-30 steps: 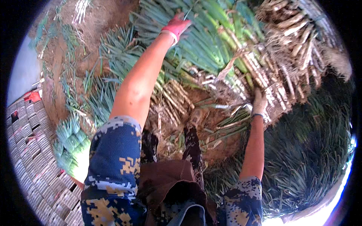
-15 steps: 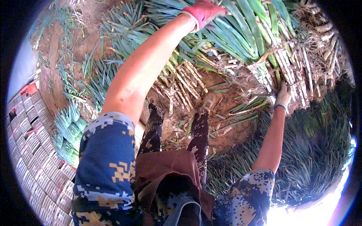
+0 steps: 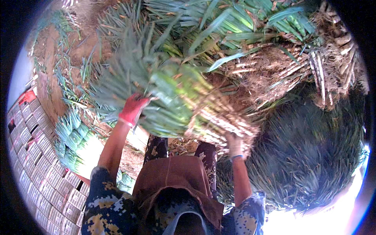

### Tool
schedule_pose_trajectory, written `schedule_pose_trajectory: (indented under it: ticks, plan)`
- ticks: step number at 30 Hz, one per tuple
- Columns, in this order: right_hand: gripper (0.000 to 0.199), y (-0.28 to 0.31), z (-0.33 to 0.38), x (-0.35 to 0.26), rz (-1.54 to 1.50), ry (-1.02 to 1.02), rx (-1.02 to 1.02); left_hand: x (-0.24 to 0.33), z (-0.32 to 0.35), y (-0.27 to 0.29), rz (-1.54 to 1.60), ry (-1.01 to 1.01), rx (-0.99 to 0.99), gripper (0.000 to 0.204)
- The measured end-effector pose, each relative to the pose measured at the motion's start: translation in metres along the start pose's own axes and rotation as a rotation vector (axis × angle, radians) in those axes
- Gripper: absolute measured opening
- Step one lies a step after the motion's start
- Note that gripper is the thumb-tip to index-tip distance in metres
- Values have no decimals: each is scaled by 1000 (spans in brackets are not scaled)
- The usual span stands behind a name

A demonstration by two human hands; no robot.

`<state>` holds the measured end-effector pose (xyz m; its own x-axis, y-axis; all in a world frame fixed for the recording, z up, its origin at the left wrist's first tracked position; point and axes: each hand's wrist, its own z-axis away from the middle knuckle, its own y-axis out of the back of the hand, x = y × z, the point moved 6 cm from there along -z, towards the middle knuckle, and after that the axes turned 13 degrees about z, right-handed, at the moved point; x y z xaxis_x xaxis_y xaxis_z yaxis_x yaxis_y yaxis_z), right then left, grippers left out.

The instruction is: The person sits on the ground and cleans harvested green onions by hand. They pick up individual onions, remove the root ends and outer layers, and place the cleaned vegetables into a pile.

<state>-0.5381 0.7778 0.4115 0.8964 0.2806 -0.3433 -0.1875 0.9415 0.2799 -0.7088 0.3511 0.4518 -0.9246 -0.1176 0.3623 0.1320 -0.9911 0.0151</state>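
Note:
I hold a big bundle of green onions (image 3: 176, 102) lifted across my front, leaves to the left, pale stalks and earthy roots to the right. My left hand (image 3: 132, 109), in a red glove, grips the bundle at its leafy part. My right hand (image 3: 234, 144), in a pale glove, supports the bundle from below at the stalk end near the roots. My legs in patterned trousers (image 3: 207, 156) show beneath the bundle.
A heap of more green onions (image 3: 274, 51) with muddy roots lies ahead and right. A dark mass of leaves (image 3: 313, 156) fills the right side. Stacked crates (image 3: 39, 176) stand at left, with tied bundles (image 3: 74, 145) on the soil beside them.
Both hands were reaching forward into the heap; now they have pulled a large bundle up and toward my body, and it hides much of the ground ahead.

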Motion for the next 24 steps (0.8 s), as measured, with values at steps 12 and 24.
schedule_pose_trajectory:
  ticks: [12, 24]
  plan:
    - [39, -68, -11, 1, 268, 47, 181, -5, 96, 73, 134, -174, 156, 16]
    - [28, -165, -64, -38, 181, 171, -173, 102, -10, 16, -419, -654, -46, 35]
